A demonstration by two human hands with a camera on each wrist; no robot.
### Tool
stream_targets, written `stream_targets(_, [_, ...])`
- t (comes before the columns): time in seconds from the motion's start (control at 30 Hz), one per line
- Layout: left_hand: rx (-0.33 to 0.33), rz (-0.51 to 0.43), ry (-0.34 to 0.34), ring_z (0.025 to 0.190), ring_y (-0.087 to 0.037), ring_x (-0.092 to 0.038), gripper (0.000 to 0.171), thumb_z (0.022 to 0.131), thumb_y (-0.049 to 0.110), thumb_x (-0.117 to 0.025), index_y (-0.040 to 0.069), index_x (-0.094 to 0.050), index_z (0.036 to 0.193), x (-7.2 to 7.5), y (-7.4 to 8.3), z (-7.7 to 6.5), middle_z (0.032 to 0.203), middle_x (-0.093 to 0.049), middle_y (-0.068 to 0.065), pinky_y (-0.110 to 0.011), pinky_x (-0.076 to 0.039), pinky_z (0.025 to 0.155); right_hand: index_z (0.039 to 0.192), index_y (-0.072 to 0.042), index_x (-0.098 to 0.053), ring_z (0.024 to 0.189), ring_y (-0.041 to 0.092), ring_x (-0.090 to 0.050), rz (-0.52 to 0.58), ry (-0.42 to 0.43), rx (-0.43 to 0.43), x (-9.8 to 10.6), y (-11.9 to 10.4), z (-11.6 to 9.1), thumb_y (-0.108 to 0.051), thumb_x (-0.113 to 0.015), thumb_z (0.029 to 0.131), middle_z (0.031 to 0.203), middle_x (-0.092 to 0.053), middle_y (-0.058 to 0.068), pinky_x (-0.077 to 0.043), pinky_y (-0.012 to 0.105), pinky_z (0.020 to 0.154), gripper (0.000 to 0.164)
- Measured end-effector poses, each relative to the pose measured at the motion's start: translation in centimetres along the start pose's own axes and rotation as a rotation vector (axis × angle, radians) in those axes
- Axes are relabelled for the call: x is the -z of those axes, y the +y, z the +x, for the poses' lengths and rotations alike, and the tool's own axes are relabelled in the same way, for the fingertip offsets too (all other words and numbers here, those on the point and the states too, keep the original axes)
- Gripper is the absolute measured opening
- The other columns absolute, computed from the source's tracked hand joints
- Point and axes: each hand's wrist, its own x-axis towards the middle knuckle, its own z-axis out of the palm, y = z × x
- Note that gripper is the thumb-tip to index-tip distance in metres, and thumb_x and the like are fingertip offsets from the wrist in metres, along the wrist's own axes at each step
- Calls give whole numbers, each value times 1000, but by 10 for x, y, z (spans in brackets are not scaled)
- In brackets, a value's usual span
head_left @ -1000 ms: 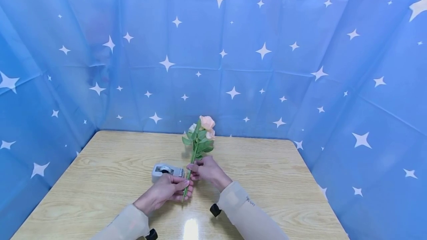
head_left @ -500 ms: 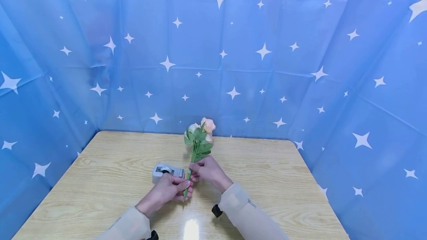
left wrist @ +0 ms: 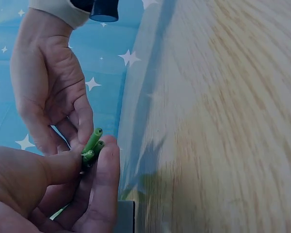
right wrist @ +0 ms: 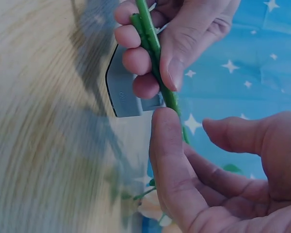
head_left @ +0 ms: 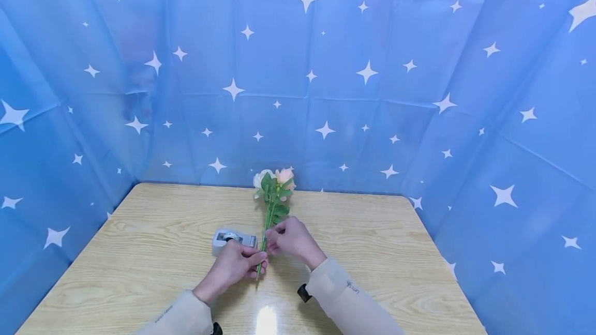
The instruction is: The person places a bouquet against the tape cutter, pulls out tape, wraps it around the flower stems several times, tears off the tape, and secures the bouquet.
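Observation:
Pink and white roses [head_left: 284,176] with green leaves are bunched together, blooms toward the back of the table. My left hand [head_left: 235,265] pinches their green stems [right wrist: 153,46] near the lower ends, between thumb and fingers. Several cut stem ends [left wrist: 92,141] poke out above that grip in the left wrist view. Higher up the stems is my right hand [head_left: 294,242]. In the right wrist view its thumb [right wrist: 233,136] stands away from the stems, while the index fingertip lies against or right beside them; contact is unclear. A grey tape dispenser [head_left: 222,243] sits just behind my left hand.
The wood-grain table [head_left: 372,252] reaches back to a blue curtain [head_left: 279,66] with white stars, which also hangs at both sides. Black wrist-worn pieces [head_left: 304,293] show below the sleeves.
The blooms have turned and shifted a little left and down, showing more of the white rose. My right thumb has come off the stems. The left hand keeps its hold.

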Motion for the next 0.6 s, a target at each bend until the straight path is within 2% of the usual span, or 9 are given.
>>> stream_targets(0.13, [-4,68,43,75,-14,-83,19,112,15,-80,-1,-91,113,-2,0,1,92,-89,-12,-28,-73,71,107,2,-89,80,24,-86,-9,18,-20,-3,-1,2,-18,-77,115,89,-85,14,-76,45,83,25])
stream_targets(0.37, [-35,174,128,70,-19,-85,13,107,14,-86,3,-93,107,-5,4,2,90,-89,-13,-32,-73,67,104,0,-89,74,16,-84,-11,38,-57,-9,-2,7,-21,-83,111,86,-85,11,-75,38,80,23])
stream_targets(0.6, [-54,261,181,65,-20,-82,8,103,16,-92,8,-94,100,-7,7,1,85,-89,-6,-28,-67,59,96,-1,-89,70,13,-81,-2,41,-68,-15,2,11,-22,-85,110,82,-84,11,-75,36,77,26])
